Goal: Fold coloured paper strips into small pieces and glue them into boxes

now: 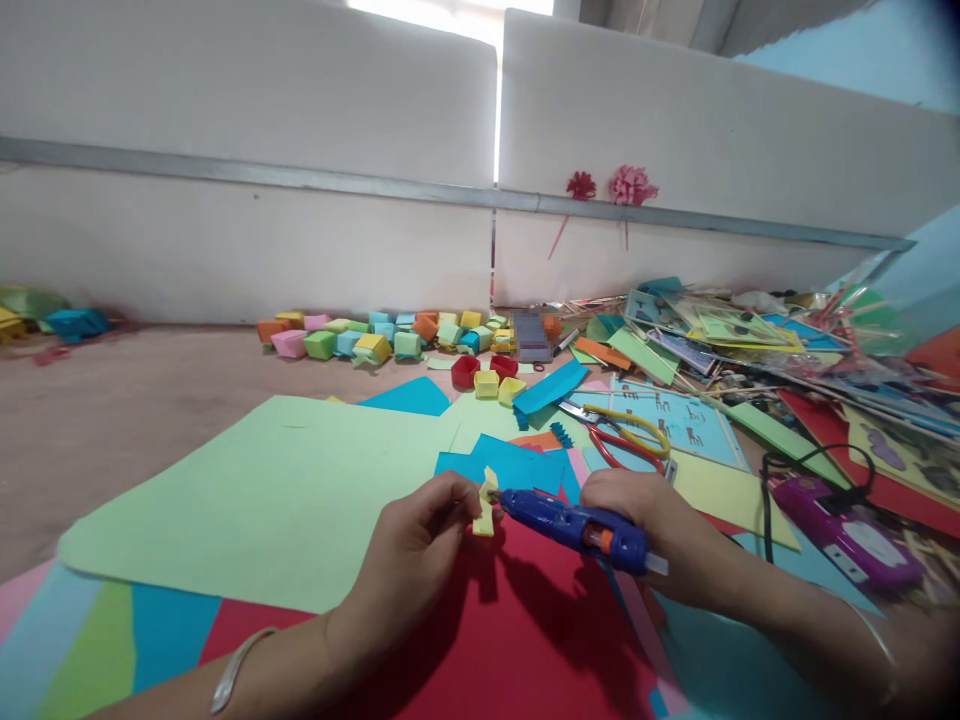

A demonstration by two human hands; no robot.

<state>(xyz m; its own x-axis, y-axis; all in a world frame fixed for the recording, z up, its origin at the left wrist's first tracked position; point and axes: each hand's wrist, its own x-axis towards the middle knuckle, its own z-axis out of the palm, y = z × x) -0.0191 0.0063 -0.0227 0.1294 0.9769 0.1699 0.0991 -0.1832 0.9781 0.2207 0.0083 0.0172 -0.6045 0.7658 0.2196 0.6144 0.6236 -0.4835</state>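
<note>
Between the thumb and fingers of my left hand (420, 540) is a small folded strip of yellow paper (486, 510), held above a red sheet (517, 640). My right hand (637, 505) grips a blue hot glue gun (570, 522), its nozzle pointing left at the yellow paper strip. The tip is at the strip; whether it touches cannot be made out. A clear glue stick (657, 565) sticks out of the gun's back end. Blue paper pieces (517, 465) lie just behind both hands.
A large light green sheet (247, 490) lies left. Scissors (630, 435) and a purple power strip (851, 530) with a black cord lie right. Small folded paper boxes (367, 345) line the white wall. Craft scraps (720, 330) pile up at far right. Two paper flowers (632, 186) hang above.
</note>
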